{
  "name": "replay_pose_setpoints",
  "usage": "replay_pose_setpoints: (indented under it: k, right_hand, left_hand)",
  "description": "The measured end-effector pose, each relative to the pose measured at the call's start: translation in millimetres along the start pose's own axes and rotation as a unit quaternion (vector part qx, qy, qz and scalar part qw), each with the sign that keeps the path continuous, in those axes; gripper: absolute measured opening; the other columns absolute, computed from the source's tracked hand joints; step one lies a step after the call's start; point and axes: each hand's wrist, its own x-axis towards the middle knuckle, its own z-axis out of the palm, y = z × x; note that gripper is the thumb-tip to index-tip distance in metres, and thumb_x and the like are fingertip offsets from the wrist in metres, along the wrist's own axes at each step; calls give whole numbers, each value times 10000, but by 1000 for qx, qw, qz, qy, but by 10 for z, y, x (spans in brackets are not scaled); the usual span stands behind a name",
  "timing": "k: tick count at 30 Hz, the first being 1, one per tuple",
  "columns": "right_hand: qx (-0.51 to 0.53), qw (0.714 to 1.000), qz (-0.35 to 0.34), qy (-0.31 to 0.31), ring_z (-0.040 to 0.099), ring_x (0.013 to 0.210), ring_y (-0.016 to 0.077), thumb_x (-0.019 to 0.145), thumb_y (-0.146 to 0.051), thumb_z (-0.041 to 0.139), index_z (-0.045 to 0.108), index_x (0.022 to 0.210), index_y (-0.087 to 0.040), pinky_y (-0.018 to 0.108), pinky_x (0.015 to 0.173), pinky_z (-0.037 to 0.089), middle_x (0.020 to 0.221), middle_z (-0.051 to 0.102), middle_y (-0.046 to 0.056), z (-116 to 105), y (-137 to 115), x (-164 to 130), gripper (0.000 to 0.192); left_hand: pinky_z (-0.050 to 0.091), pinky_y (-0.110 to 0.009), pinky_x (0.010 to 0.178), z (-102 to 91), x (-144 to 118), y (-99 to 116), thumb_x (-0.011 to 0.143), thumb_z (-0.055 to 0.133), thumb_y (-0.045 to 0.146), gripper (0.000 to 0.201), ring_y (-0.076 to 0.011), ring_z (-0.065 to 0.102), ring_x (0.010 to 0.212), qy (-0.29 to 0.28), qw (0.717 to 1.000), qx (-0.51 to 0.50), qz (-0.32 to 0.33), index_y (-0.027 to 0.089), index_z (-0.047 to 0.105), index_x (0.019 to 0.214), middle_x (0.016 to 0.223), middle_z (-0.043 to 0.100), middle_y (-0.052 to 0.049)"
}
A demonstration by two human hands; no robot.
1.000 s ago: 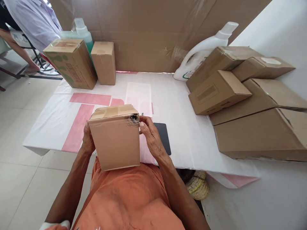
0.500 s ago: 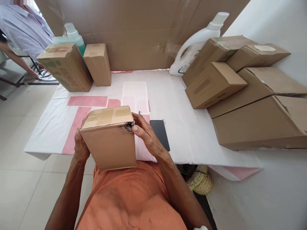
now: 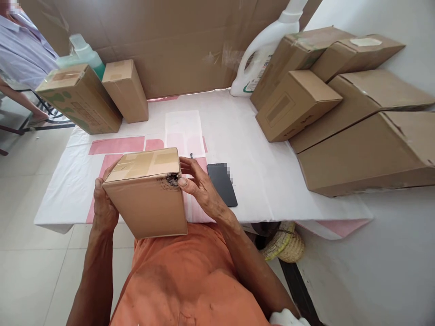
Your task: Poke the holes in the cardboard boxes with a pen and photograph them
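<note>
Between my hands is a brown cardboard box (image 3: pixel 146 208), taped across its top and held close to my body at the table's front edge. Its upper right corner has a dark, torn hole (image 3: pixel 172 179). My left hand (image 3: pixel 105 199) grips the box's left side, with the thumb on the near edge and the fingers mostly behind. My right hand (image 3: pixel 202 185) is at the damaged corner, thumb on the edge beside the hole and fingers round the right side. A dark phone (image 3: pixel 222 185) lies just right of my right hand, and a pen (image 3: pixel 191 155) lies behind it.
More cardboard boxes (image 3: pixel 340 149) are stacked on the right, by a white jug (image 3: pixel 261 50). Two boxes (image 3: pixel 125 90) and a green-liquid bottle (image 3: pixel 84 54) stand back left. A cardboard panel (image 3: pixel 183 45) backs the table (image 3: pixel 238 131). A woven basket (image 3: pixel 288 244) sits below; a person (image 3: pixel 23 45) is far left.
My view has shifted slightly, so most of the scene sits a little further left and the right-hand boxes higher. Both hands keep their hold on the box, which looks nearly unmoved.
</note>
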Motion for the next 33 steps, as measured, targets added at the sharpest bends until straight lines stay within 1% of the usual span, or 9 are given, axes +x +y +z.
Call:
replay_pose_setpoints:
  k: [7,12,18,20,23,25,28,31,33]
  right_hand:
    - [3,1000,5,20,615,1399,322,889,-709,782,562,1467,-271,452,1056,541,1581,613,141,-3,-16,-28,758]
    - [-23,999,-13,20,634,1371,321,919,-736,730,585,1464,-254,450,1064,542,1541,646,134,11,-56,-58,742]
    - [-112,991,-15,68,632,1365,321,996,-798,578,694,1425,-271,496,1149,506,1483,674,117,-320,-110,-138,689]
    - [-173,969,-22,175,669,1259,317,962,-835,596,732,1356,-267,475,1028,569,1398,688,125,-611,-127,-235,705]
    - [-308,889,-6,338,690,983,290,911,-856,634,756,1201,-220,444,842,581,1176,732,136,-1081,-137,-446,710]
    - [-392,839,39,375,652,797,266,867,-889,637,750,1083,-194,446,789,546,944,739,109,-1289,-115,-573,737]
    - [-448,828,128,312,622,681,252,855,-903,608,721,893,-217,414,717,481,711,688,51,-1300,-24,-646,696]
    - [-472,839,192,191,644,679,237,933,-795,627,677,779,-245,360,653,437,712,715,42,-1025,102,-582,573]
    - [-521,812,229,126,663,689,233,960,-671,703,668,768,-245,337,620,407,752,747,53,-824,172,-518,469]
  left_hand:
    - [671,-388,981,71,4,-51,861,621,911,757,-351,772,1222,99,995,13,-17,220,837,1082,973,857,-72]
    - [612,-505,1121,85,-63,-78,827,600,946,872,-413,697,1361,1,1000,-1,12,228,801,1278,1161,845,-122]
    - [552,-500,1209,69,-72,-112,841,815,625,749,-394,598,1489,-83,996,-24,-4,282,667,1490,1461,735,-95]
    - [551,-501,1211,61,-60,-121,837,813,623,734,-393,589,1495,-78,996,-35,-2,286,676,1475,1431,750,-88]
    - [548,-515,1215,30,-46,-140,813,828,643,717,-401,563,1513,-80,996,-36,0,295,707,1429,1363,783,-81]
    - [541,-526,1223,8,-39,-155,793,841,661,713,-408,545,1525,-80,996,-34,-5,301,727,1397,1345,790,-79]
    - [533,-541,1229,-2,-29,-170,781,847,677,714,-417,539,1527,-81,996,-34,-10,311,734,1383,1356,784,-75]
    - [542,-550,1215,10,-15,-176,784,849,666,728,-425,556,1511,-83,996,-37,-10,316,716,1409,1395,765,-77]
    - [548,-541,1207,10,-12,-185,795,844,658,736,-424,558,1509,-83,996,-38,-10,314,701,1430,1423,751,-79]
